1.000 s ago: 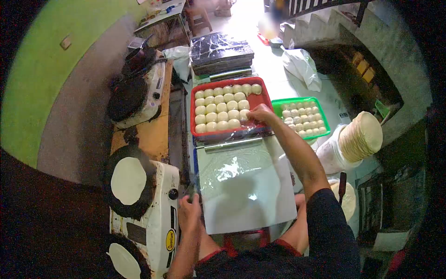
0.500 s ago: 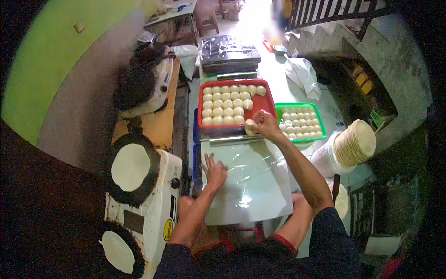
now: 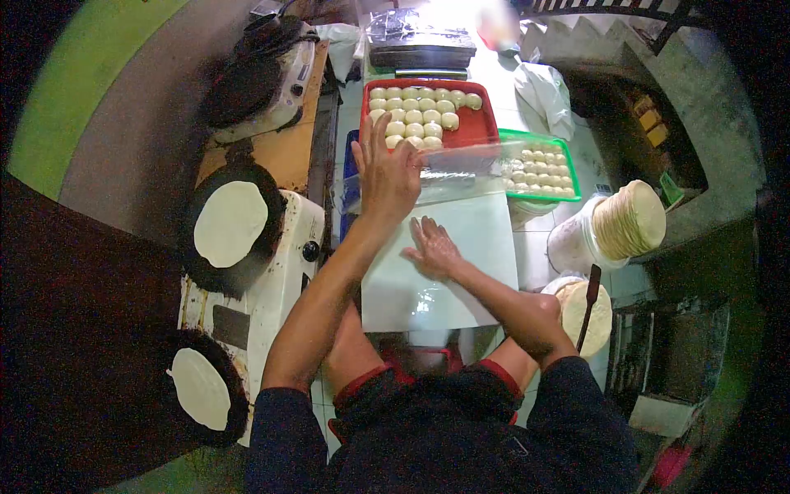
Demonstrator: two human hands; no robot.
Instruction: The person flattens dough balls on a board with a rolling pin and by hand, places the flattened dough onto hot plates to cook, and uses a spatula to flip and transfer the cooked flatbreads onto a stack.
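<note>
My left hand (image 3: 388, 177) is raised over the far edge of the white board (image 3: 481, 272), its thumb and finger pinching a clear plastic sheet (image 3: 469, 169) that is lifted off the surface. Flat on the board lies my right hand (image 3: 434, 249), fingers stretched out; whether dough is under its palm is hidden. Just beyond the lifted sheet is a red tray (image 3: 492, 119) with rows of round dough balls (image 3: 411, 115), its right part showing bare red. A green tray (image 3: 576, 177) of smaller-looking dough balls stands to the right.
At left, two dark griddles (image 3: 234, 280) on a white stove (image 3: 300, 222) each hold a pale flatbread (image 3: 230, 224). Right of the board, stacked flatbreads (image 3: 621, 222) lean on a white bucket (image 3: 568, 239). A dark spatula (image 3: 589, 305) rests by another round stack (image 3: 597, 329).
My left hand has moved up and taken hold of the plastic sheet, lifting it. My right hand came from the red tray with a dough ball down onto the board. The view has tilted down.
</note>
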